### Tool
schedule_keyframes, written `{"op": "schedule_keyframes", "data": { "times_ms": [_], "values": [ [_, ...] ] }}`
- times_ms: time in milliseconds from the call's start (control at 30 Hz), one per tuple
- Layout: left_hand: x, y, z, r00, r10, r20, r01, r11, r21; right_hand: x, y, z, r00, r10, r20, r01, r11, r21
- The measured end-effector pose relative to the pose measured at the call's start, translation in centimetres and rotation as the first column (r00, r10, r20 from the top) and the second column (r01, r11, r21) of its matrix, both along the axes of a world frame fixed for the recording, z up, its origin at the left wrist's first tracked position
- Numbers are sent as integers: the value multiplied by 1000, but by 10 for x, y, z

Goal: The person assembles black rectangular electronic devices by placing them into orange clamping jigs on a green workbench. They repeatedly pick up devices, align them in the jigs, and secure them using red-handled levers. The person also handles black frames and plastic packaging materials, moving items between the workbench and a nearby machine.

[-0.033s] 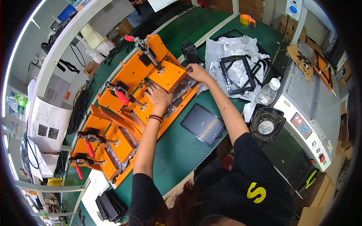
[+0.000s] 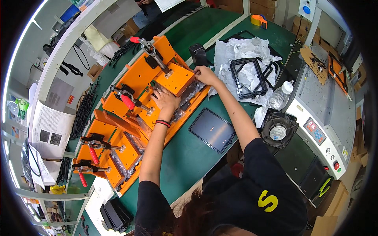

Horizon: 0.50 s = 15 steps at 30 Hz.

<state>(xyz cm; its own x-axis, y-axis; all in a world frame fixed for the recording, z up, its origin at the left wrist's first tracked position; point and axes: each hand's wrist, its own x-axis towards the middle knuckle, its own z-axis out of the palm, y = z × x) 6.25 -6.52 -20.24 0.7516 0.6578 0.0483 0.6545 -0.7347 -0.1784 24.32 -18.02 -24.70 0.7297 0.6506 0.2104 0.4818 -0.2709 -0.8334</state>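
An orange clamping fixture (image 2: 114,105) with several red-handled toggle clamps stands diagonally across the bench. My left hand (image 2: 165,101) lies on it between two pressing blocks, fingers outstretched, on or beside the clear plastic film (image 2: 190,93). At the right end of the orange pressing block (image 2: 176,80), my right hand (image 2: 205,75) has its fingers curled together at the corner; what they hold, if anything, is hidden. The toggle clamp (image 2: 157,59) above that block has its plunger down on it. A dark rectangular panel (image 2: 212,129) lies flat on the green bench, right of the fixture.
Black frames (image 2: 249,78) rest on crumpled white paper (image 2: 240,49), near a clear squeeze bottle (image 2: 280,96) and a fan (image 2: 278,131). A machine with a control panel (image 2: 315,131) stands right. A tape roll (image 2: 258,21) sits far back; black parts (image 2: 116,215) lie stacked lower left.
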Motion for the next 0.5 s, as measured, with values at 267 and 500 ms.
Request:
{"op": "schedule_keyframes", "data": {
  "times_ms": [267, 500],
  "values": [
    [-13, 1, -8, 909, 29, 417, -59, 996, 60, -24, 8, 7, 980, -174, 94, 172, 985, 24],
    [-13, -32, 67, 224, -323, 920, 354, 906, 232, -59, -34, 37, 894, -443, -63, 388, 700, 600]
  ]
}}
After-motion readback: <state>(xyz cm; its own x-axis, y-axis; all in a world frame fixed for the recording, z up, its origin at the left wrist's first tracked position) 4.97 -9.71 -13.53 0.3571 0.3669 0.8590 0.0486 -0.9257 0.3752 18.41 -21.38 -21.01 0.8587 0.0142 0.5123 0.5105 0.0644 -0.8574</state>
